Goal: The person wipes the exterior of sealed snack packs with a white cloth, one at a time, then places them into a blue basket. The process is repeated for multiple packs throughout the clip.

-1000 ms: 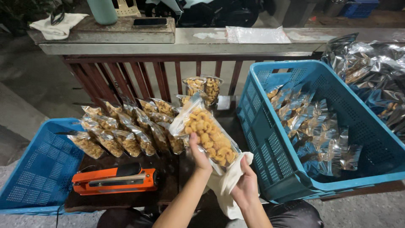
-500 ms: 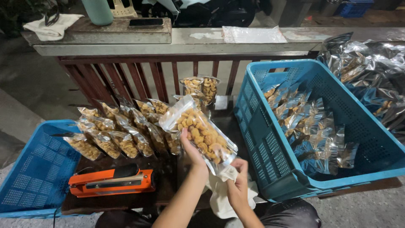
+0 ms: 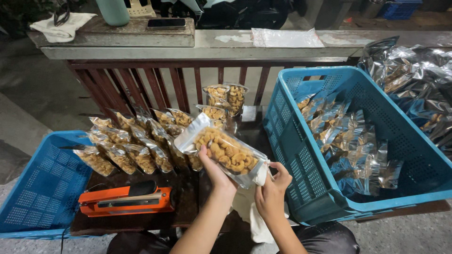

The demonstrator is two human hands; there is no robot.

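The left hand is holding up a clear bag of cashew nuts. Its fingers are closing around the underside of the bag, with the thumb pressing on the near edge. The right hand is pinching the right end of the same bag, down by the corner, with its fingers curling shut on the plastic. The bag is sitting in the air over the near middle of the dark worktop, tilting so its left end is higher and farther away.

A white cloth is hanging just under the two hands.

To the left of the bag, many more small bags of nuts are standing and leaning in rows on the worktop. A few more bags are standing farther back, near the brown wooden railing.

Near the left side of the worktop, an orange sealing machine is lying flat. Left of it, a blue plastic crate is sitting low.

On the right, a big blue basket is holding lots of shiny clear bags. Farther right, a pile of silver bags is resting outside the basket.

Far away, a grey stone ledge is running across. On it a black phone, a folded white cloth and a flat clear plastic sheet are lying.
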